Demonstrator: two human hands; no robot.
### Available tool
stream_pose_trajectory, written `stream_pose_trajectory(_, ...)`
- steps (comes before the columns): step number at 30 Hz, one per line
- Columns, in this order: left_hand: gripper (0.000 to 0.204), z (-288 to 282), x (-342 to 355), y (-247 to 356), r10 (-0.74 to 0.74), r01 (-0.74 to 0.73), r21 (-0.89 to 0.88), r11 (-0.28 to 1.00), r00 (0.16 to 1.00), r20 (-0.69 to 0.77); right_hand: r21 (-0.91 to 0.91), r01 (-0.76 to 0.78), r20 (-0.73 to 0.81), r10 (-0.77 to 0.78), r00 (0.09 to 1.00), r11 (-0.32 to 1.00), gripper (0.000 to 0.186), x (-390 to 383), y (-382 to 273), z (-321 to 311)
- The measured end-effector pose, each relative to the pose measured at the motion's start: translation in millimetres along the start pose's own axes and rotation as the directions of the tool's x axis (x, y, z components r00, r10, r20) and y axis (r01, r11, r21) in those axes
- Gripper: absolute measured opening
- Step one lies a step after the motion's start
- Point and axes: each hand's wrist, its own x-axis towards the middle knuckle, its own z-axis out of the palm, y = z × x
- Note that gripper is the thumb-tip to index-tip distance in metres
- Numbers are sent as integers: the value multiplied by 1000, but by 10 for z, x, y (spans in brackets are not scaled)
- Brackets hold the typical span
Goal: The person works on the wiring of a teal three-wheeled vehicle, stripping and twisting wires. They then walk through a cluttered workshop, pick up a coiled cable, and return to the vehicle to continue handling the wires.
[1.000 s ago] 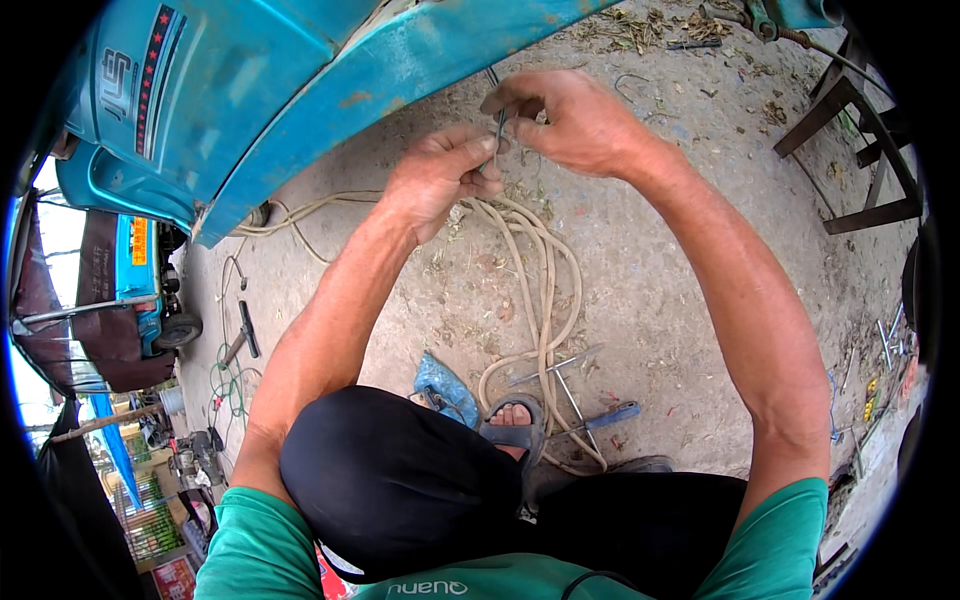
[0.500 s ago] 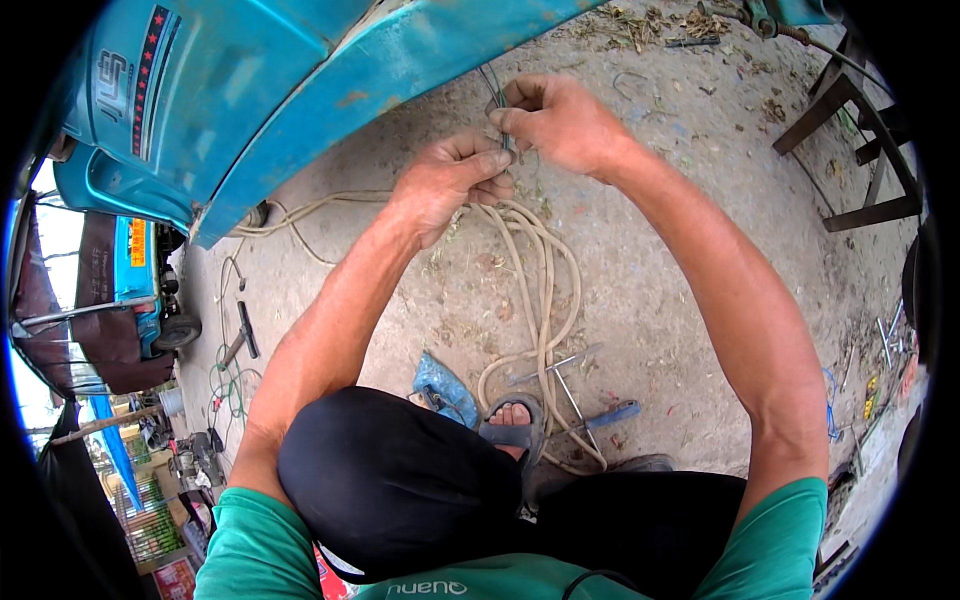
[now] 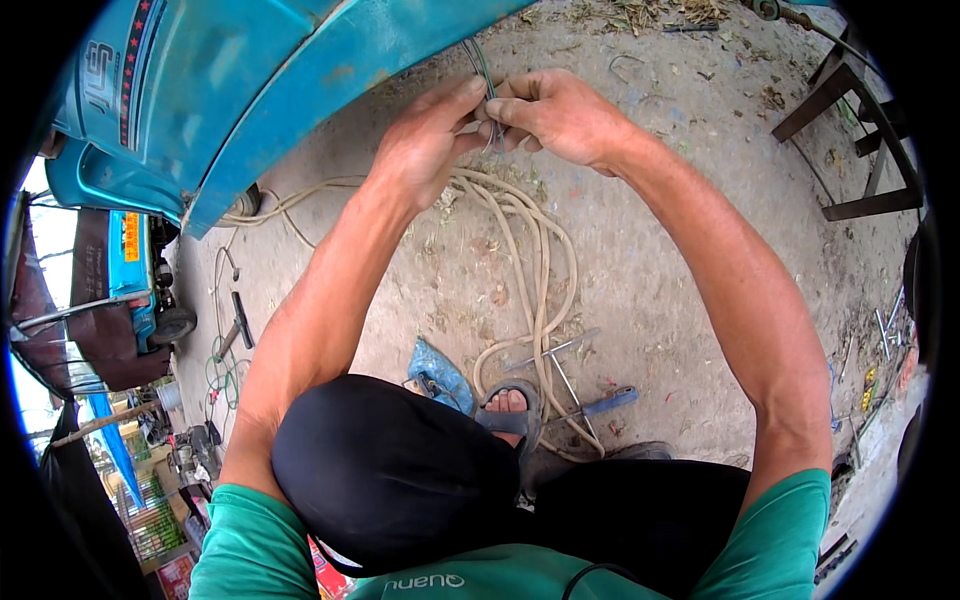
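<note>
A thin bundle of dark and greenish wires (image 3: pixel 479 62) hangs from under the lower edge of a blue vehicle panel (image 3: pixel 330 75). My right hand (image 3: pixel 560 115) pinches the bundle between thumb and fingers, a little below the panel. Right beside it, my left hand (image 3: pixel 425 135) closes on the same wires from the other side, its thumb pointing up along them. Loose wire ends (image 3: pixel 494 141) show just below the fingertips. Parts of the fingers hide one another, so the exact grip is hard to see.
Behind my hands a beige hose (image 3: pixel 540 260) loops over the dirt ground. Near my sandalled foot (image 3: pixel 506 408) lie a blue bag (image 3: pixel 440 372), a metal T-shaped tool (image 3: pixel 566 385) and a blue-handled tool (image 3: pixel 610 401). A hammer (image 3: pixel 240 320) lies left, a dark metal frame (image 3: pixel 870 150) stands right.
My left hand has risen, its thumb now higher on the wires beside my right hand instead of below it. The wire ends now show under my fingers. The view has shifted slightly.
</note>
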Motion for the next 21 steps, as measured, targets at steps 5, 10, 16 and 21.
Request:
stream_pose_trajectory(5, 24, -38, 62, -83, -28, 28, -110, 994, 1000, 2, -52, -33, 31, 34, 999, 998, 24, -34, 0, -10)
stream_pose_trajectory(10, 23, -31, 47, -123, -58, 65, -187, 980, 997, 44, -172, -108, 133, 132, 982, 979, 23, -127, 2, -137)
stream_pose_trajectory(16, 16, -161, 115, -246, -115, 118, -208, 971, 993, 29, -168, -179, 50, 189, 981, 969, 23, -146, 167, -297)
stream_pose_trajectory(21, 12, -195, 203, -342, -149, 146, -69, 987, 988, -47, -212, -226, -37, 223, 974, 951, 29, -192, 163, -341)
